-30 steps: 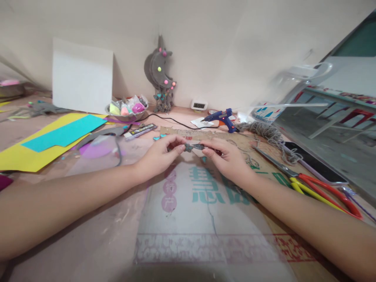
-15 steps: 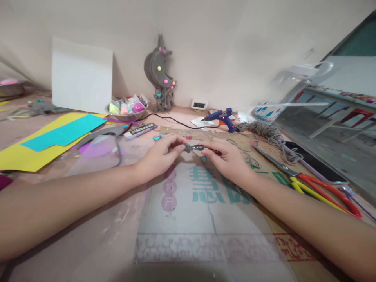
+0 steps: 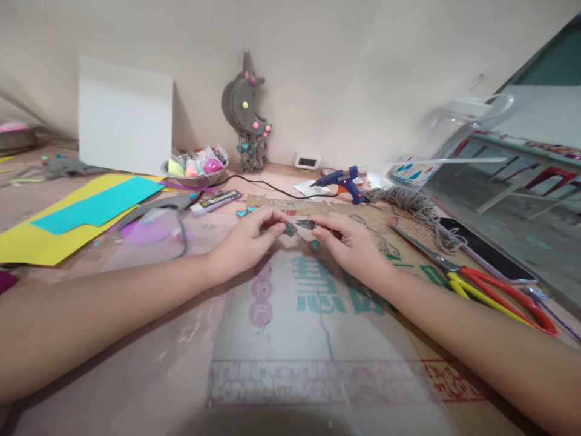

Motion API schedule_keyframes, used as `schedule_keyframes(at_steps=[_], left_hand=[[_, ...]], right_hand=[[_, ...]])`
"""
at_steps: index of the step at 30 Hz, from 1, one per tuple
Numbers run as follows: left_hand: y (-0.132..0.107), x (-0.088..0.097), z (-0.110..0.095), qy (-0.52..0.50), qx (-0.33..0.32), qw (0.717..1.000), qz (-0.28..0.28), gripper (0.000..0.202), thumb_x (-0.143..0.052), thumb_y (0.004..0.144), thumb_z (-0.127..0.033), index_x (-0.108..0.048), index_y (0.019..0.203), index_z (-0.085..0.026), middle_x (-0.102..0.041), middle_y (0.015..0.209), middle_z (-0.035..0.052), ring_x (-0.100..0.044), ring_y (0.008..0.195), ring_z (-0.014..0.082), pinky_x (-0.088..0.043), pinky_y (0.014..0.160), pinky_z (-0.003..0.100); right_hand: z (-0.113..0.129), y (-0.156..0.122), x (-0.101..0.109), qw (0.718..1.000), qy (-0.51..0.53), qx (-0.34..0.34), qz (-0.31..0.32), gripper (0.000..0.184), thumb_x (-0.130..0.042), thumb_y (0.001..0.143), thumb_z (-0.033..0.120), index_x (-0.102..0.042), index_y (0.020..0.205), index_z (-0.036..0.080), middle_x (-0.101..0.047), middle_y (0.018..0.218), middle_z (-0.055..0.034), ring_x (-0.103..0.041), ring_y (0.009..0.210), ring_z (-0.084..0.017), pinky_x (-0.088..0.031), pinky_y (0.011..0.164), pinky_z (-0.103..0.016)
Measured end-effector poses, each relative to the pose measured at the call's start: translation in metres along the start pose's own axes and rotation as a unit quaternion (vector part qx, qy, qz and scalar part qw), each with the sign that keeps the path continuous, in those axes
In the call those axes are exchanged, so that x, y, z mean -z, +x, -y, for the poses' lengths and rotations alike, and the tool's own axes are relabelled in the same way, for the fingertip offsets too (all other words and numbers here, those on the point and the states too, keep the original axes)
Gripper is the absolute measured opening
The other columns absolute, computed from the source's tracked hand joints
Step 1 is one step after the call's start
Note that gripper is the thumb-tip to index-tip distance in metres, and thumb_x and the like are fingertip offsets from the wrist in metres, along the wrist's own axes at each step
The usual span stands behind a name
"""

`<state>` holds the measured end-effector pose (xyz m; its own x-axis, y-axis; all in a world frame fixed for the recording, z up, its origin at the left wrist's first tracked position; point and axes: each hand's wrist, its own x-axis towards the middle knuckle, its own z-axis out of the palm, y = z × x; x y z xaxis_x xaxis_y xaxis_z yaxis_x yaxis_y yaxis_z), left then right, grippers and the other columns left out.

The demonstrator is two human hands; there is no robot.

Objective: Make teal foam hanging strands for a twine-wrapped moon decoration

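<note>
My left hand [image 3: 254,238] pinches a small grey-green piece [image 3: 291,229] between thumb and fingertips. Facing it, my right hand [image 3: 345,239] is closed around a small dark pointed tool [image 3: 306,224]; its handle lies hidden in the fingers and I cannot make out its kind. A narrow gap shows between the tool's tip and the piece. Both hands are held above a printed cardboard sheet [image 3: 290,339] under clear plastic. Small turquoise pieces [image 3: 246,211] lie just beyond my left hand.
A blue glue gun [image 3: 340,180] rests at the back, near grey yarn [image 3: 403,206]. Scissors [image 3: 494,290] and a phone [image 3: 488,251] lie at right. Yellow sheet [image 3: 27,245], turquoise sheet [image 3: 100,206] and a bowl [image 3: 195,180] stand left. A grey moon ornament [image 3: 238,106] is against the wall.
The dark tool's tip has drawn slightly away from the grey-green piece, so a gap shows between them. More of the piece is visible. The arms have hardly moved.
</note>
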<state>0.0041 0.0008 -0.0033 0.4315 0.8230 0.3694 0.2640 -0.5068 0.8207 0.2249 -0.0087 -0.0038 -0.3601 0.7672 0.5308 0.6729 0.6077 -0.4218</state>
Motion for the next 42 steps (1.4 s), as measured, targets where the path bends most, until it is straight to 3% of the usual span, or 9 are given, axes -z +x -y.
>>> schedule_keyframes(at_steps=[8, 20, 27, 36, 42], left_hand=[[0.000, -0.001, 0.002, -0.041, 0.030, 0.999, -0.018, 0.012, -0.050, 0.087, -0.027, -0.056, 0.091, -0.017, -0.060, 0.083, 0.0015, -0.053, 0.074, 0.0133, -0.041, 0.068, 0.026], [0.000, -0.001, 0.001, -0.128, 0.082, 0.988, -0.003, 0.016, -0.053, 0.087, -0.033, -0.054, 0.088, -0.017, -0.058, 0.078, -0.0003, -0.052, 0.068, 0.0114, -0.039, 0.062, 0.025], [-0.001, 0.000, 0.000, -0.121, 0.077, 0.990, -0.002, 0.015, -0.053, 0.087, -0.033, -0.054, 0.087, -0.018, -0.059, 0.077, -0.0004, -0.053, 0.069, 0.0119, -0.042, 0.064, 0.026], [0.000, 0.000, -0.005, -0.109, 0.091, 0.990, -0.008, 0.017, -0.056, 0.084, -0.033, -0.053, 0.081, -0.017, -0.057, 0.071, -0.0019, -0.050, 0.061, 0.0098, -0.040, 0.060, 0.024], [0.000, 0.000, -0.008, -0.116, 0.094, 0.989, 0.000, 0.015, -0.056, 0.084, -0.029, -0.053, 0.079, -0.016, -0.059, 0.070, -0.0015, -0.053, 0.063, 0.0096, -0.041, 0.061, 0.022]], right_hand=[[-0.001, 0.000, 0.000, 1.000, 0.009, 0.006, -0.017, 0.026, -0.053, 0.090, 0.032, -0.068, 0.109, 0.023, -0.069, 0.089, -0.0044, -0.062, 0.080, -0.019, -0.047, 0.072, -0.033], [0.004, 0.001, 0.003, 0.999, -0.030, 0.031, -0.023, 0.024, -0.052, 0.090, 0.032, -0.069, 0.105, 0.022, -0.055, 0.068, -0.0009, -0.052, 0.065, -0.016, -0.039, 0.060, -0.029], [0.007, 0.000, 0.006, 0.997, -0.056, 0.045, 0.009, 0.027, -0.050, 0.092, 0.032, -0.068, 0.107, 0.020, -0.052, 0.067, -0.0013, -0.052, 0.067, -0.018, -0.037, 0.061, -0.030], [0.015, -0.002, 0.008, 0.981, -0.158, 0.109, 0.006, 0.030, -0.048, 0.093, 0.034, -0.067, 0.109, 0.016, -0.057, 0.074, -0.0049, -0.051, 0.070, -0.018, -0.038, 0.065, -0.031], [0.014, -0.001, 0.006, 0.979, -0.176, 0.103, -0.004, 0.030, -0.047, 0.094, 0.035, -0.067, 0.108, 0.017, -0.057, 0.072, -0.0042, -0.052, 0.069, -0.018, -0.038, 0.065, -0.030]])
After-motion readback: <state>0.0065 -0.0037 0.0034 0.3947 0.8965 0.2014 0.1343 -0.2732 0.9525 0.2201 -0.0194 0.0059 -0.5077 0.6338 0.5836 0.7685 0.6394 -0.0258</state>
